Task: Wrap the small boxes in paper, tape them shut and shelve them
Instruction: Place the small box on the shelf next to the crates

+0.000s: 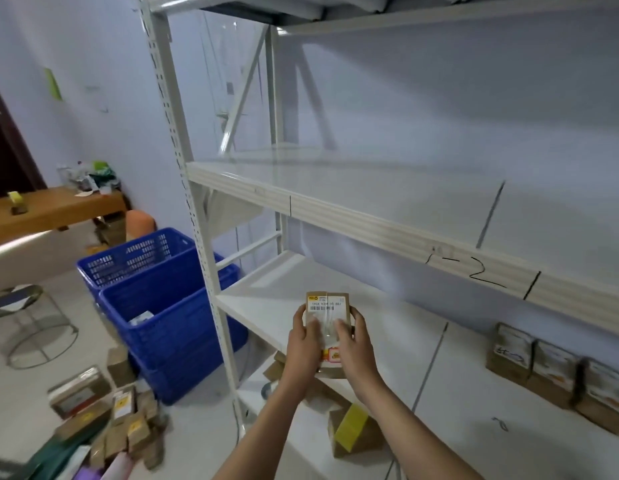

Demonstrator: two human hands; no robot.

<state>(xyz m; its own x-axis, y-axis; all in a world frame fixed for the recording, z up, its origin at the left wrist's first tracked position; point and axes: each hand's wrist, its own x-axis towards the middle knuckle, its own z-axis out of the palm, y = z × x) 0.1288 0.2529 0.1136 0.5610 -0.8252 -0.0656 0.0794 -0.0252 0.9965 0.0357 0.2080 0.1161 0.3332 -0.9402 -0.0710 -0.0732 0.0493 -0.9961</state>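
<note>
Two hands, left hand, right hand, gripping wrapped box (barcode up), above shelf

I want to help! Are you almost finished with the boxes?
Not yet. Three wrapped boxes already stand on the lower shelf. Both hands, left and right, hold another taped box above it. A pile of boxes waits on the floor.
</note>
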